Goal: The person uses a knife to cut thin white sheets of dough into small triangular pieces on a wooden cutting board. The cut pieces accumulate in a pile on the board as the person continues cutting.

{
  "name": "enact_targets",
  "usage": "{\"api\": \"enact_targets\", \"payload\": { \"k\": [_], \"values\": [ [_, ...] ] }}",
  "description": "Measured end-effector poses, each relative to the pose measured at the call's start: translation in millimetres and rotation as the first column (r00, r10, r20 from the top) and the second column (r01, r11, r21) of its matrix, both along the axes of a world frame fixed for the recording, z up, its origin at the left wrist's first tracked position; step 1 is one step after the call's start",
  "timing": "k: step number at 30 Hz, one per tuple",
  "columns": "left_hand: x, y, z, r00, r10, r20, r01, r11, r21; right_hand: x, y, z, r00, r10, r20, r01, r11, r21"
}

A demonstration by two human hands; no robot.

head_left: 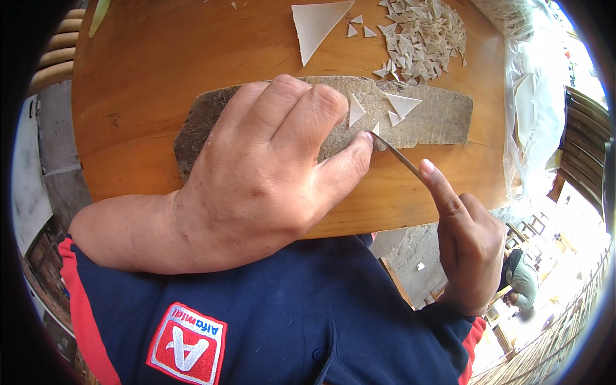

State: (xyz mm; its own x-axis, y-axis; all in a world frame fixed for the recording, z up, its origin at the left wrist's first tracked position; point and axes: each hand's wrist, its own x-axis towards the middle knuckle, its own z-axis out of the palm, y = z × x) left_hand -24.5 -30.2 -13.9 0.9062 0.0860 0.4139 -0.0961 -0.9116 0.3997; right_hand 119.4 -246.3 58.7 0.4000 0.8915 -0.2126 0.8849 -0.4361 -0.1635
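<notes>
A small white triangle (376, 129) lies on the worn board (439, 119), by the tip of a thin blade (401, 156) the right hand (471, 240) grips. The left hand (263, 163) curls over the board, its grasp hidden; beneath lies the tabletop (141, 115).

Pale rounded slats (58, 58) show at upper left, another person (525, 282) (in greyish clothing) at lower right.
</notes>
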Motion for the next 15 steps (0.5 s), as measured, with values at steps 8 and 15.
{"api": "enact_targets", "payload": {
  "k": [8, 15],
  "values": [
    [0, 0, -2, 1.0, -0.005, 0.006, 0.005, 1.0, 0.015, 3, -3, -8, 0.995, 0.055, 0.083, -0.056, 0.998, 0.016],
    [-1, 2, 1, 0.999, -0.026, -0.025, 0.026, 1.0, -0.01, 5, -8, -10, 0.999, -0.031, -0.025, 0.032, 0.998, 0.049]
  ]
}}
